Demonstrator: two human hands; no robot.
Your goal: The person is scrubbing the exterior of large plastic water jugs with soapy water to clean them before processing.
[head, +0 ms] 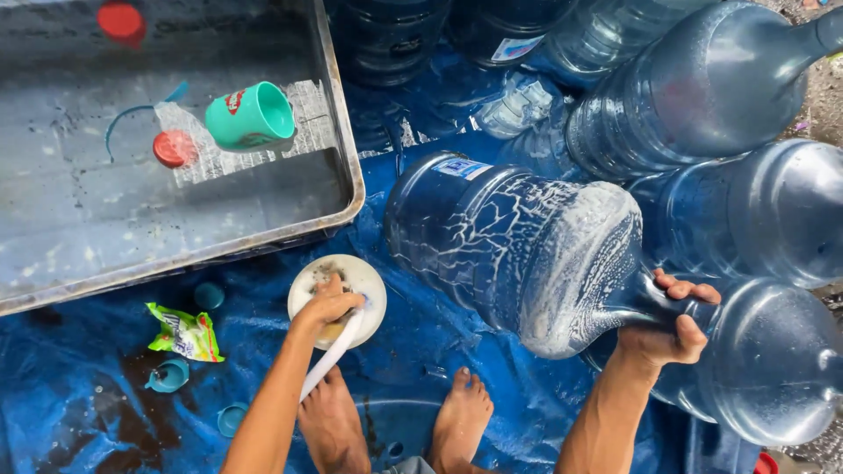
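My right hand [667, 329] grips the neck of a large blue water jug [509, 246] that lies tilted on its side, streaked with white soap foam. My left hand [327, 305] presses a sponge or brush end into a small white bowl [369, 285] on the blue tarp; a white handle runs from that hand back toward me. My two bare feet [395, 421] rest on the tarp between my arms.
A grey metal tub of water [347, 175] at upper left holds a teal cup [252, 117] and red caps [175, 148]. Several more big blue jugs [702, 88] crowd the right and top. A green soap sachet [186, 333] and small teal caps [169, 376] lie on the tarp [79, 412].
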